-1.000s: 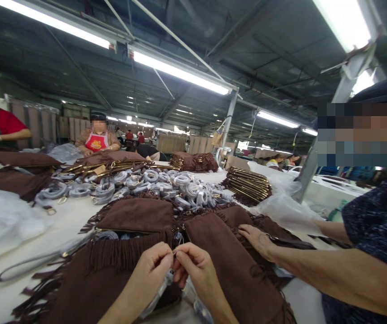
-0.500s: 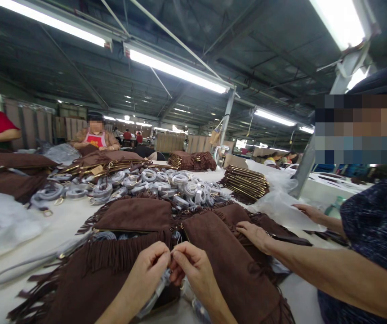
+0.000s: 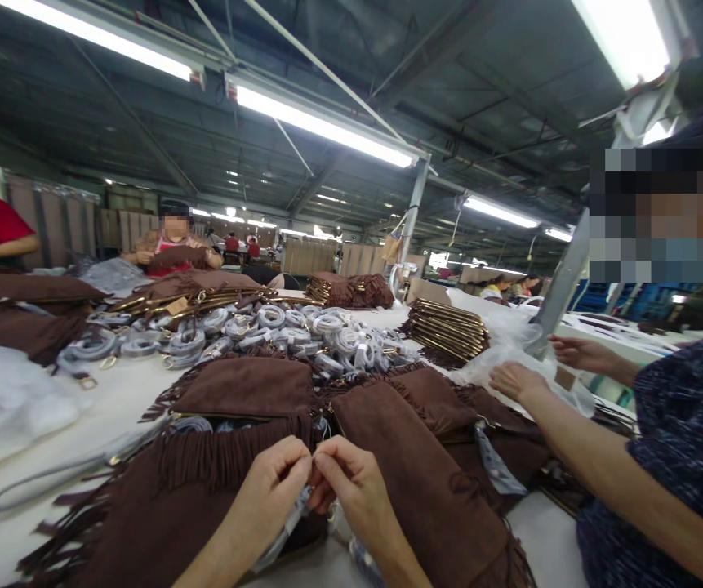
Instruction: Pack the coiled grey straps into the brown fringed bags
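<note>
1. Right now, the left hand (image 3: 274,483) and right hand (image 3: 354,486) are meeting fingertip to fingertip low in the view. Both are curled and pinching the top end of a plastic-wrapped strap (image 3: 283,529). What is sitting exactly between the fingertips is too small to tell.
2. The strap is hanging down from the hands, in front of a brown fringed bag (image 3: 161,506) that is lying on the white worktop (image 3: 112,392).
3. A second brown bag (image 3: 430,490) is lying just to the right of the hands.
4. Beyond, a heap of coiled grey straps (image 3: 278,327) is spreading across the worktop.
5. At right, a co-worker's hand (image 3: 513,380) is resting on a clear plastic bag (image 3: 504,339), near a stack of gold-framed bags (image 3: 449,331).
</note>
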`<state>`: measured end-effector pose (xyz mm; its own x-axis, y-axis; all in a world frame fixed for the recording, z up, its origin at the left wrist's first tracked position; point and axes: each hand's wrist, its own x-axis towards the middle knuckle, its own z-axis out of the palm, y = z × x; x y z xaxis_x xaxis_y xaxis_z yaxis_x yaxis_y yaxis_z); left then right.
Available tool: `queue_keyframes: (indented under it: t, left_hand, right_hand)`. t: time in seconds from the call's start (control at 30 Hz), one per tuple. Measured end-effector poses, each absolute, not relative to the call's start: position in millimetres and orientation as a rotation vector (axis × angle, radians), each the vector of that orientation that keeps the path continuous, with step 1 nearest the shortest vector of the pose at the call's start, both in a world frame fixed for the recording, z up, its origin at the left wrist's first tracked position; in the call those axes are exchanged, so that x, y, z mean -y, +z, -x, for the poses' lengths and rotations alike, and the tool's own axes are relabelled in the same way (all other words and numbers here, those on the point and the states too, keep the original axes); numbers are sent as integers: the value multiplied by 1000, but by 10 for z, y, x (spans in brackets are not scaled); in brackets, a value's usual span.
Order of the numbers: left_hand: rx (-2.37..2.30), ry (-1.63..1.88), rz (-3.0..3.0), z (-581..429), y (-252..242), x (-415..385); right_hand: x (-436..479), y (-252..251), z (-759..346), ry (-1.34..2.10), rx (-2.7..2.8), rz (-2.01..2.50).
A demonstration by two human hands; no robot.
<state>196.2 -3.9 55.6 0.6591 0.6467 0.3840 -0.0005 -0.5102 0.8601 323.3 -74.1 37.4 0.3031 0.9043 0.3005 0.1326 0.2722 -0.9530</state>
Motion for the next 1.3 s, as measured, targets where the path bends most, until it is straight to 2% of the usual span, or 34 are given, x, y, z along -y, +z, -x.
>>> queue_keyframes:
  t: [0.37, 1.0, 1.3]
  left_hand:
    - [-491, 872, -2209, -1951, 515, 31]
    - [-507, 852, -2147, -1895, 521, 15]
    - [-488, 703, -2101, -1884, 598, 36]
  right_hand:
    - [836, 451, -3332, 361, 1540, 1320]
    - [794, 372, -3275, 454, 1580, 1313]
    - [790, 389, -3316, 598, 1426, 1181]
